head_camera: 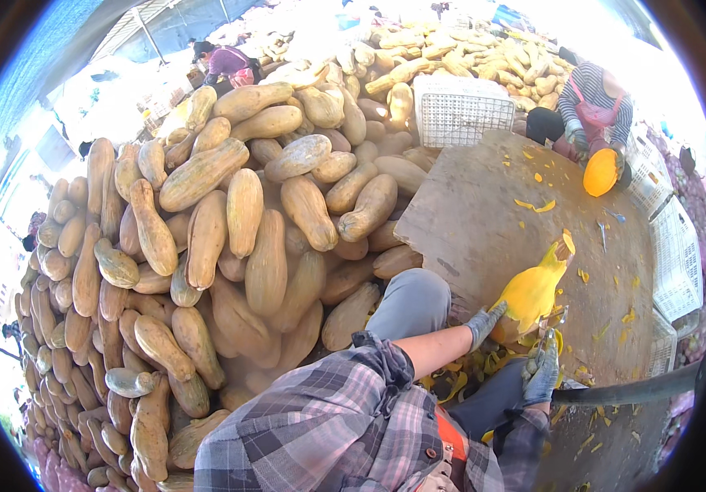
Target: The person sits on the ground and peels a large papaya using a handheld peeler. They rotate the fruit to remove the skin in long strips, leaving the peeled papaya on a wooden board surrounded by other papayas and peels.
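A partly peeled, long-necked squash (531,292) tilts in front of me, its neck pointing away. Bright yellow flesh shows over most of it, with orange-brown on the lower end near my lap. My left hand (486,326), in a grey work glove, holds the squash on its left side. In my right hand (540,371), also gloved, is a peeler (555,317) with its blade against the right side of the squash. Yellow peel strips (454,381) lie between my legs, beneath the squash.
Unpeeled squashes (267,258) form a large heap on my left and ahead. A brown board (482,209) carries peel scraps. White plastic crates (463,111) stand beyond it and along the right. Another person (598,111) holds an orange peeled squash (600,172). A dark bar (629,392) crosses at right.
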### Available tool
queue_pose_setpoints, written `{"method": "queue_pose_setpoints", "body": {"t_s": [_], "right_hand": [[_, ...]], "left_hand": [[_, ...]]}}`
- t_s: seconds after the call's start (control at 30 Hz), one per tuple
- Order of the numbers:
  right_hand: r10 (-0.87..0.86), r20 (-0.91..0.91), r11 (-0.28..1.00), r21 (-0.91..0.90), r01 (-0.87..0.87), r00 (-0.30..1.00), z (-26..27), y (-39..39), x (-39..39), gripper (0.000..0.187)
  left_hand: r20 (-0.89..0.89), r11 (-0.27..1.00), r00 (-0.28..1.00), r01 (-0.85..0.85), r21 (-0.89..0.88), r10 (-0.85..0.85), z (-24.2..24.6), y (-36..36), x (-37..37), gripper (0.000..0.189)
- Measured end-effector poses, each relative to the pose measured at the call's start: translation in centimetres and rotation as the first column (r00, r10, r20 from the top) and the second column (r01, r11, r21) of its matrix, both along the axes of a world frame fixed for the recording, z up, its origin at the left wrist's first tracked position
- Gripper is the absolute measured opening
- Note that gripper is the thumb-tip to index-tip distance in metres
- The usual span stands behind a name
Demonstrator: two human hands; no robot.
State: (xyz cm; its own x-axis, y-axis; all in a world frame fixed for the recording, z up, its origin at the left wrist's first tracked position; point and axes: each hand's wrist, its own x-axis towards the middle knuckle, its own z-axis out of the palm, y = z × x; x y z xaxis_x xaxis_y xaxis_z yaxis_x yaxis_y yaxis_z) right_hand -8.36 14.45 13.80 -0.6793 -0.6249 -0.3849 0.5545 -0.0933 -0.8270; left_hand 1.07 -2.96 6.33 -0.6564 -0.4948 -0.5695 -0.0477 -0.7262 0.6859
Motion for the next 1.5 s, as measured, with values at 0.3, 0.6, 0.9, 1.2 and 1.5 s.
{"method": "queue_pose_setpoints", "body": {"t_s": [0.3,0.6,0.9,1.2,1.5], "right_hand": [[-0.075,-0.022,0.997,0.007,0.076,0.997,0.3,2.2,-0.6,0.029],[-0.126,0.061,0.992,0.012,0.126,0.99,-1.7,3.4,-1.6,0.032],[-0.123,-0.052,0.989,0.077,0.127,0.991,0.1,4.0,-0.2,0.028],[-0.236,0.039,0.969,0.091,0.231,0.971,1.9,6.9,0.8,0.028],[-0.209,0.066,0.967,0.162,0.196,0.976,0.6,5.7,0.0,0.026]], "left_hand": [[0.015,0.997,0.999,-0.03,-0.069,0.031,-0.6,1.0,-2.7,0.096],[-0.019,0.966,0.996,-0.089,-0.243,0.087,-5.3,1.0,-3.1,0.118],[-0.299,0.958,0.912,-0.249,0.144,0.282,-6.9,1.1,-4.8,0.108],[-0.357,0.97,0.905,-0.243,0.011,0.231,-8.5,1.3,-5.5,0.102],[-0.268,0.958,0.933,-0.272,-0.092,0.24,-6.0,2.5,-3.7,0.101]]}}
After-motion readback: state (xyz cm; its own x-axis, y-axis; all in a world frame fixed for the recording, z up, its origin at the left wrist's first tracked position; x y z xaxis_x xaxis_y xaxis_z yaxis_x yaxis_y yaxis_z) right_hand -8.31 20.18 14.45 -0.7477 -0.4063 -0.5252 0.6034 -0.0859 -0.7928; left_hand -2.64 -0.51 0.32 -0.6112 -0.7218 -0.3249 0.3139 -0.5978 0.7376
